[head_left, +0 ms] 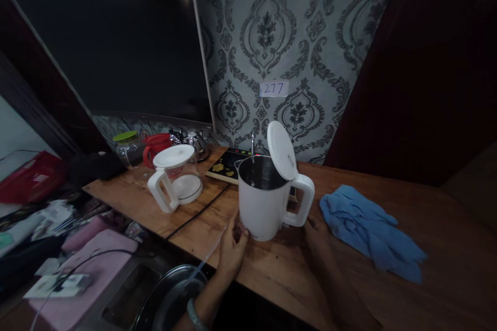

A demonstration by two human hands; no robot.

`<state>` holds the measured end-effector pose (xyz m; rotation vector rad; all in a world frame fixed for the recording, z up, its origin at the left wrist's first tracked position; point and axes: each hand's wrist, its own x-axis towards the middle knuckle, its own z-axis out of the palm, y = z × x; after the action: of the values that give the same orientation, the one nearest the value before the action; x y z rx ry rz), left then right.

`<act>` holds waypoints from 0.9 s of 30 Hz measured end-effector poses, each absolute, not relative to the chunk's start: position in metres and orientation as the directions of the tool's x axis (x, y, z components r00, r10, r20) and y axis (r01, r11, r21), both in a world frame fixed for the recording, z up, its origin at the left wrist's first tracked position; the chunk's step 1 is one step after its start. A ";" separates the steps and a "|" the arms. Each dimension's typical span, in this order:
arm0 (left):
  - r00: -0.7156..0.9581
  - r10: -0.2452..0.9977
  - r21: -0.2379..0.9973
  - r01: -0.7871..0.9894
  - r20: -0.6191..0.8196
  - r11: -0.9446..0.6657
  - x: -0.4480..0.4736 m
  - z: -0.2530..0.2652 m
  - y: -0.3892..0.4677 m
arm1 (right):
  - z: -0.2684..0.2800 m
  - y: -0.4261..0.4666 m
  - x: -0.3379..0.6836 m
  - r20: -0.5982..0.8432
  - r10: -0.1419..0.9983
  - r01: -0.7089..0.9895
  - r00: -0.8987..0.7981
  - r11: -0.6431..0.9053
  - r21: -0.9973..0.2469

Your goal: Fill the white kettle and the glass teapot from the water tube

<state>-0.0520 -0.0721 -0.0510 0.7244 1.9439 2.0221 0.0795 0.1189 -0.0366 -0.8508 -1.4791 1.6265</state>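
A white electric kettle [261,207] stands upright on the wooden table, its lid [281,150] tipped up and its handle to the right. A thin stream of water runs from a slim metal spout [253,140] into its dark steel inside. My left hand [232,248] is at the kettle's lower left side, fingers loosely curled and apart, fingertips against or very near the wall. On the other side, my right hand [317,232] lies low beside the handle in shadow; its fingertips are partly hidden. Behind the kettle sits a black tea stove [222,166] with gold flowers.
Left of the kettle stands a glass pot with white lid [176,158]; behind it are a red jug [155,145], a green-lidded glass jug [128,147] and a steel kettle [198,145]. A blue cloth [368,232] lies right. A clear tube leads to a basin [171,295] below.
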 end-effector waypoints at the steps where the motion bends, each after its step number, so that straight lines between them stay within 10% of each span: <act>1: -0.848 0.496 0.982 0.168 0.187 -0.083 -0.052 -0.051 -0.072 | -0.037 0.119 0.080 0.027 0.875 -0.106 -0.484 -0.028 -0.994; 27: -0.849 0.480 0.975 0.202 0.221 -0.092 -0.051 -0.052 -0.071 | -0.034 0.116 0.079 0.007 0.889 -0.107 -0.459 -0.047 -0.993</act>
<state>-0.0514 -0.0712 -0.0524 0.7565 1.9699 2.0487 0.0786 0.1164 -0.0343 -0.8726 -1.4452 1.6181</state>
